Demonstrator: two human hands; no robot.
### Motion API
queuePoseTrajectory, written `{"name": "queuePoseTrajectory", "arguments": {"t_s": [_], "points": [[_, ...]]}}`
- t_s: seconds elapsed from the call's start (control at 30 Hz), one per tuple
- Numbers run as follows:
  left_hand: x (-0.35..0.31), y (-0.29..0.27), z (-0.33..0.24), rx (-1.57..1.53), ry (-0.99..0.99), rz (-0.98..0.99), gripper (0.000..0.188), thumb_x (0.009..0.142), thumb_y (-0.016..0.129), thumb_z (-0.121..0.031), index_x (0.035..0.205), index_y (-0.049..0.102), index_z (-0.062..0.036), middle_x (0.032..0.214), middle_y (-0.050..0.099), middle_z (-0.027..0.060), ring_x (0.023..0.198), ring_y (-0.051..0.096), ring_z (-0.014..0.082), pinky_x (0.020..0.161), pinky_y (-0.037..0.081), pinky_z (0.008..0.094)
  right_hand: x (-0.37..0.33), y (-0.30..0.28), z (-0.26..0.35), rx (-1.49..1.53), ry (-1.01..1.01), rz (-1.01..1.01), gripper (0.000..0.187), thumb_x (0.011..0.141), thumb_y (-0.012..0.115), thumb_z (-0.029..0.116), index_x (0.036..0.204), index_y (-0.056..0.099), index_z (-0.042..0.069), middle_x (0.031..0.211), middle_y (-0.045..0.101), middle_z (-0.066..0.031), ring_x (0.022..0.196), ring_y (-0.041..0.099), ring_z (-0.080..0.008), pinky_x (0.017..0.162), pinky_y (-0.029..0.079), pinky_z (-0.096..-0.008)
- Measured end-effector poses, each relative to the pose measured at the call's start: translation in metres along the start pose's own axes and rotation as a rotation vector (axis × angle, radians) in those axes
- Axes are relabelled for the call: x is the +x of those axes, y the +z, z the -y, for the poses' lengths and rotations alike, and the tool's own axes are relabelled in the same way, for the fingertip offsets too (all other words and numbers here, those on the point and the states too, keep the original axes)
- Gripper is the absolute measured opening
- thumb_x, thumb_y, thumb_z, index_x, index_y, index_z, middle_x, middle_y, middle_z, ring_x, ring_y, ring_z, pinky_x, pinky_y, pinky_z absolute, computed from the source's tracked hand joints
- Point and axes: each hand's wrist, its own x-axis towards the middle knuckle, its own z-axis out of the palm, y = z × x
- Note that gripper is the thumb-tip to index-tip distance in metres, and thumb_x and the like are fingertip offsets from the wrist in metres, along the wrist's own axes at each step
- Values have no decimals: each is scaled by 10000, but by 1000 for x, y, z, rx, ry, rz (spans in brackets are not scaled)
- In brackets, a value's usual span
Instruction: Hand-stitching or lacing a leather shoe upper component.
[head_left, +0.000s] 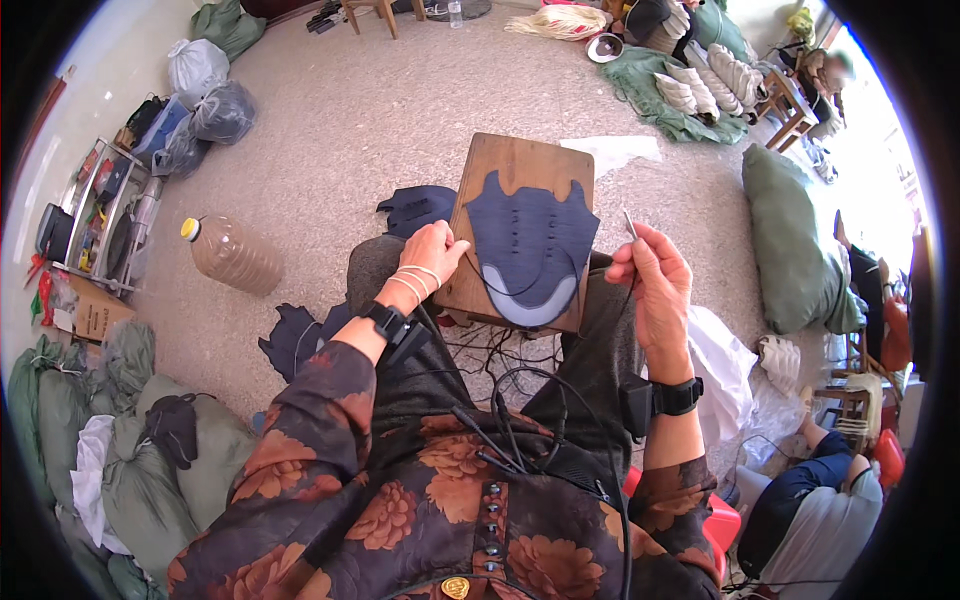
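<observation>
Resting across the person's lap, a wooden board (520, 170) carries a dark blue shoe upper (530, 250) laid flat, its rounded, lighter-edged toe end toward the person. The left hand (432, 255) sits at the board's left edge, fingers curled loosely against the wood just beside the shoe upper; whether they pinch anything cannot be told from this view. The right hand (655, 275) is raised off the board's right edge, fingers closed in a narrow pinch on a thin needle (630, 224) that points up and away. A dark thread (520, 290) appears to run from the shoe upper's lower edge toward the right hand, though it is too fine to trace fully. Both wrists wear black bands, and black cables hang over the lap.

On the floor, a clear plastic bottle (232, 255) with a yellow cap lies to the left, and more dark blue cut pieces (418, 208) lie just beyond the board's left corner. Green sacks (795, 240) stand to the right.
</observation>
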Motion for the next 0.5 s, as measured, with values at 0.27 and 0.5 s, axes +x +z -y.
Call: {"name": "queuePoseTrajectory", "arguments": {"t_s": [0.27,0.5], "points": [[-3,6,-6,135,-44,42,180,811,740,-153,802,604,-36,820,654,144,804,658,344,736,535,435,-4,-30,-8,102,-7,-103,211,1024,540,94,1197,598,-13,897,672,-81,734,658,-136,689,573,-274],[1,6,-1,-74,48,-110,101,871,665,-82,864,581,-27,775,664,119,724,662,256,687,531,364,8,-54,8,105,-177,-171,166,1011,524,70,1144,612,24,898,671,-76,684,612,-110,639,545,-256]]}}
